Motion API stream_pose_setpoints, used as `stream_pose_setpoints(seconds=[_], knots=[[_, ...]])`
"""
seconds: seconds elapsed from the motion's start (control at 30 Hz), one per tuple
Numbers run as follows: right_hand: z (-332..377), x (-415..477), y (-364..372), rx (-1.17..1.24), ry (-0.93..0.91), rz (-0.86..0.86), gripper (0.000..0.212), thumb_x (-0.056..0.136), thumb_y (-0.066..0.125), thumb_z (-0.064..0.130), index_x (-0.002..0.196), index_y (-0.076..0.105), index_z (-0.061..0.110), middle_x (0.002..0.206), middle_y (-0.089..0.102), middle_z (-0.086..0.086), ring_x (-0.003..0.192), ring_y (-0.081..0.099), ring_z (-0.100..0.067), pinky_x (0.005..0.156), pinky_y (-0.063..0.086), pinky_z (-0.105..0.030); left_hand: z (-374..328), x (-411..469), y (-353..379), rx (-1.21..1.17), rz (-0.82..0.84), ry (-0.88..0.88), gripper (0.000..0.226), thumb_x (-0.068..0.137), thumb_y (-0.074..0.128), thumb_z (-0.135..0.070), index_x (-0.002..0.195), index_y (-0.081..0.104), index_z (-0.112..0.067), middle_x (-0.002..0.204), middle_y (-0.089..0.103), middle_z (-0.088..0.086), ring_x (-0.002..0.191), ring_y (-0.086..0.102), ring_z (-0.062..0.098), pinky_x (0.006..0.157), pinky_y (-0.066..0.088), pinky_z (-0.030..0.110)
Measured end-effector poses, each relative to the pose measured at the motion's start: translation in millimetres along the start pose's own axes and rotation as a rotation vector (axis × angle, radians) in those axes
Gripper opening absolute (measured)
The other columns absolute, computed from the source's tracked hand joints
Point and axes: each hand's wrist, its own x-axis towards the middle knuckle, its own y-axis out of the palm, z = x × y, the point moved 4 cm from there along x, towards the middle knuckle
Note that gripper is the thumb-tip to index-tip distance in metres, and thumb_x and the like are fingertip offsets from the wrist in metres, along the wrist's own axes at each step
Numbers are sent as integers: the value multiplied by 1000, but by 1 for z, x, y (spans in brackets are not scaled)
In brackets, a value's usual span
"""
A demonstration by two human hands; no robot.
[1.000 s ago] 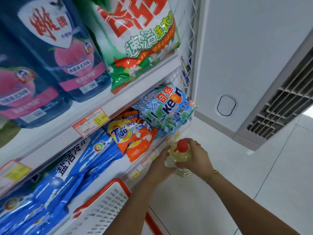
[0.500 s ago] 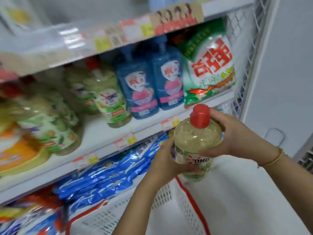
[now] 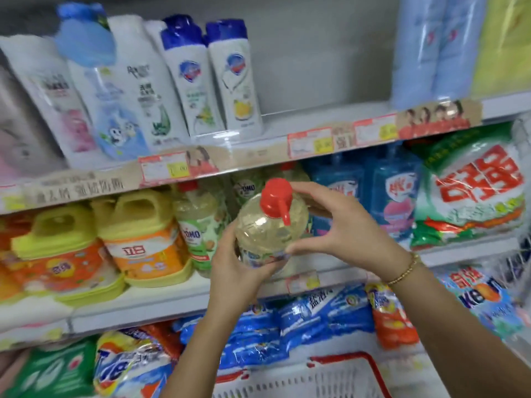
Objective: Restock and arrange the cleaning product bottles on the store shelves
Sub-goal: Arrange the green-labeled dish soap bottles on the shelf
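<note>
On middle shelf (image 3: 138, 308), far left: two orange jugs (image 3: 143, 248), yellow-capped; OMO bottles (image 3: 201, 234) just beside them. In front of that shelf, you hold one clear yellow bottle (image 3: 267, 228), red cap (image 3: 275, 193), tilted toward you: left grip (image 3: 238, 271) curled round its base, right grip (image 3: 344, 234) clasping its shoulder between thumb and fingers. Right of it: blue bottles (image 3: 393, 196); green-white detergent bag (image 3: 471, 191).

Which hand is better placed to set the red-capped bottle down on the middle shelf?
Probably the right hand: it grips the bottle from the right side, clear of the base. The left hand wraps the lower part, which must land on the shelf.
</note>
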Motion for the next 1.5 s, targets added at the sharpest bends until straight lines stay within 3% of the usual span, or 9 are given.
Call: stream_pose_setpoints(seconds=[0.17,0.33,0.43,0.53,0.77,0.93,1.17,1.4,1.5], knots=[[-64,-3,31,-159,233,-129,68,78,58,59,138,43,32,122,61,10,110,56,-5,92,48,-30,37,21,14,-25,-174,-44,82,54,94,-26,124,52,-29,118,62,-12,107,57,0,89,47,17],[-161,-35,61,-527,528,122,48,96,44,50,134,51,21,128,56,-4,119,48,-19,93,38,-28,71,39,26,66,-246,-110,81,57,92,-23,126,49,-28,124,57,-5,114,54,11,100,46,33],[-186,-46,76,-644,380,-35,50,91,38,51,100,72,16,95,66,-1,87,64,-21,73,49,-30,90,50,27,92,-246,-164,82,57,91,-30,128,51,-22,122,59,-4,112,56,14,98,48,38],[-188,-51,87,-708,274,-209,40,86,41,42,82,72,18,78,63,4,66,60,-17,62,49,-31,102,64,26,90,-227,-219,72,57,91,-30,119,56,-21,110,67,-5,99,63,13,88,53,35],[-189,-50,93,-733,200,-345,35,87,40,33,81,70,16,75,60,2,65,55,-18,63,38,-29,123,80,26,57,-173,-330,49,72,81,-34,115,62,-18,103,71,-5,91,67,9,79,57,33],[-190,-50,93,-729,213,-324,35,88,39,33,83,69,17,76,60,2,65,53,-16,64,34,-28,140,62,45,-3,-176,-390,53,89,64,-35,136,49,-15,124,62,-3,109,55,8,82,43,9],[-189,-51,92,-686,236,-287,36,89,38,35,84,69,17,78,60,4,68,51,-14,67,29,-26,155,84,54,8,-219,-547,49,102,41,-31,144,40,-7,143,49,11,133,43,26,103,31,22],[-192,-51,92,-662,221,-306,35,89,37,35,82,67,18,78,60,5,68,49,-11,68,36,-27,146,87,76,60,-310,-578,69,91,63,-21,144,27,4,145,32,23,136,31,33,110,29,34],[-195,-51,94,-692,199,-310,35,89,37,35,81,67,18,77,61,3,66,50,-12,67,38,-27,154,102,72,57,-318,-671,70,89,66,-24,141,28,5,143,36,25,134,34,37,110,31,39]])
